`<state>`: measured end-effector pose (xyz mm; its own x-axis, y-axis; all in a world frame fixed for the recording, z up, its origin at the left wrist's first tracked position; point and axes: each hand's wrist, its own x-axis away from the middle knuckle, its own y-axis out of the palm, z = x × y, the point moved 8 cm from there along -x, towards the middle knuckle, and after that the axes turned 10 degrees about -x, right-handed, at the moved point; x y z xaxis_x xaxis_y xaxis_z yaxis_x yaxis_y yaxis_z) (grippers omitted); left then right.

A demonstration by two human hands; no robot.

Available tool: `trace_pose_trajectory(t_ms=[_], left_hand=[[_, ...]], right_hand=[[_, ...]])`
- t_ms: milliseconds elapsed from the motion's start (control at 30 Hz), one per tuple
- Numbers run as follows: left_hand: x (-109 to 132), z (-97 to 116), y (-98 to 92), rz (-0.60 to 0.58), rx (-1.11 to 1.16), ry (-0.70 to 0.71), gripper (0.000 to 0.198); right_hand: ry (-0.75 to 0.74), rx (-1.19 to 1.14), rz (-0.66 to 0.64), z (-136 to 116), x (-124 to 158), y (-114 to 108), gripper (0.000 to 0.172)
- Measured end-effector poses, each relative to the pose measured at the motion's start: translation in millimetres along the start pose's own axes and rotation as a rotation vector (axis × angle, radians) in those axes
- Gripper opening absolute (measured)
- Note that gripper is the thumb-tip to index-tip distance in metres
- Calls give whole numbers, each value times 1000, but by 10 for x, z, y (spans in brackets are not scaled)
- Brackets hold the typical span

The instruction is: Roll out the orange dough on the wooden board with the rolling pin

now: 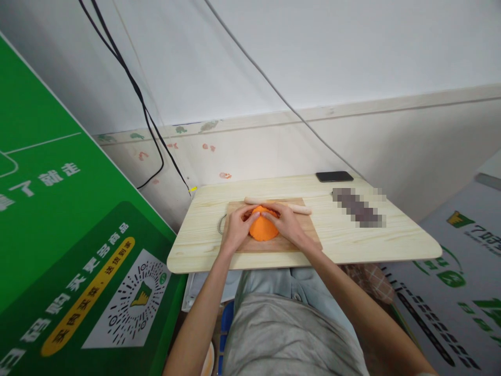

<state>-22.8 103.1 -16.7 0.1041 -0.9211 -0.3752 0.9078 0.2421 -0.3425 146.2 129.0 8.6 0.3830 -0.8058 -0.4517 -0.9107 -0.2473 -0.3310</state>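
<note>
A flat, rounded orange sheet [264,231], which looks like soft dough, lies on a wooden cutting board [309,237]. My left hand [237,225] is closed on its far left edge, thumb on top. On the far right edge my right hand [288,221] grips the same sheet, its thumb close to the left one. The fingers curl over the far side, so part of that edge is hidden. Just beyond my hands, a pale wooden rolling pin [302,209] rests across the board, its middle partly covered by them.
The board lies on a light wood-grain table [391,245] against the wall. A black phone [334,176] is at the back edge, with a blurred dark object [357,208] to the right. A green printed panel [129,250] stands left; cables [135,86] hang along the wall.
</note>
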Motion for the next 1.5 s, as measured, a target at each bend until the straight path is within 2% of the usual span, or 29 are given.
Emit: trace_pose_trajectory(t_ms=[267,467,600,733,900,1133,1500], left_hand=[[7,85,-10,7,-87,26,32],[4,164,-24,6,-188,77,23],[13,111,-90,69,-189,40,28],[34,24,-150,137,-73,-27,35],[33,4,-155,154,-22,-38,31],[38,3,-84,25,-13,-50,41],[42,-104,-6,-48,101,-74,51]], right_hand=[[-9,101,-30,2,8,25,26],[14,78,-20,20,9,10,24],[76,-25,95,36,62,-87,40],[168,-261,171,138,107,-118,55],[198,-429,200,182,82,-114,47],[190,-438,130,94,60,-81,44],[189,-406,90,36,39,-64,46]])
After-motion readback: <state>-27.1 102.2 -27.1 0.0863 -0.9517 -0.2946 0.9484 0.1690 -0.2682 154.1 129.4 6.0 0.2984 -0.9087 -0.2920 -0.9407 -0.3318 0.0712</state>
